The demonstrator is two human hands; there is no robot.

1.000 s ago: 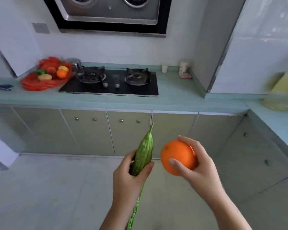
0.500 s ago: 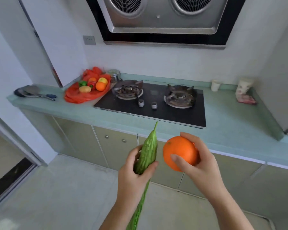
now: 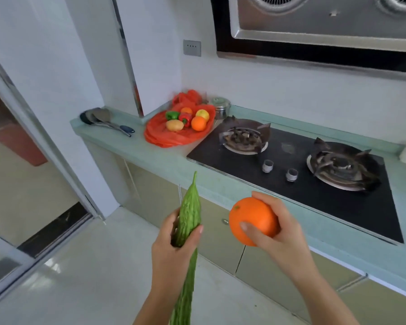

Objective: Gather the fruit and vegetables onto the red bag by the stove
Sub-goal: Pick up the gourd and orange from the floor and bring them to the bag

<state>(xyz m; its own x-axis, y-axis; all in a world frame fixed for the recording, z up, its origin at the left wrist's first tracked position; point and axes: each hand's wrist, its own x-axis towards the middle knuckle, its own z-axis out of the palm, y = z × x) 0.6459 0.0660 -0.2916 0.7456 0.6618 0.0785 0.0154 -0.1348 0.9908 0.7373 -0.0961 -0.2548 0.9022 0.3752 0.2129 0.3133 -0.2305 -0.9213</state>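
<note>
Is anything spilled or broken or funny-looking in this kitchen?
Nothing is spilled or broken. One odd thing: the red bag lies right beside the left burner, a risky spot for plastic if that burner were lit. The left hand holds the bitter gourd, the right hand the orange.

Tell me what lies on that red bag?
Two orange fruits, a yellowish fruit, a potato, a green pepper and a red pepper; the red bag beneath them is hidden.

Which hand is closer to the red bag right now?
Left. The left hand, gripping the bitter gourd, is below the red bag in view; the right hand, gripping the orange, sits further right, before the stove.
</note>
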